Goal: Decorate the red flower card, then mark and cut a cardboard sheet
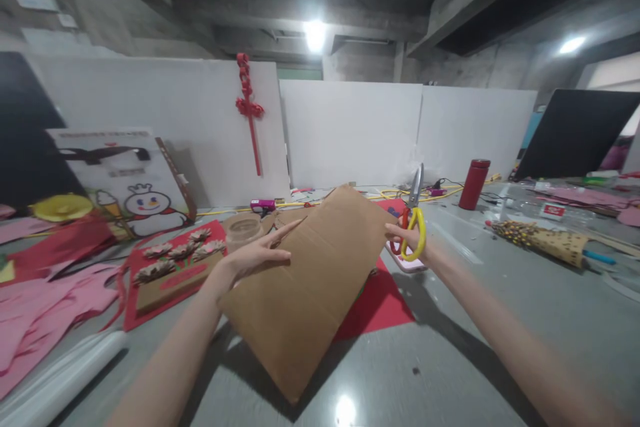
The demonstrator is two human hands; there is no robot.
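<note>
A brown cardboard sheet [315, 287] is held tilted above the grey table, in the middle of the view. My left hand [260, 255] lies flat against its upper left side, fingers stretched out, and holds it up. My right hand [411, 237] is at the sheet's right edge, closed through the yellow and red handles of a pair of scissors [413, 213]. The scissor blades point upward and sit close together. Under the sheet lies a red paper sheet [375, 303].
A red board with paper flowers [173, 267] lies at left, beside pink paper scraps [35, 320] and a cartoon poster [130, 180]. A tape roll [243, 230], a dark red flask [473, 184] and a patterned roll [543, 239] stand on the grey table [475, 347]. White panels [350, 133] close the back.
</note>
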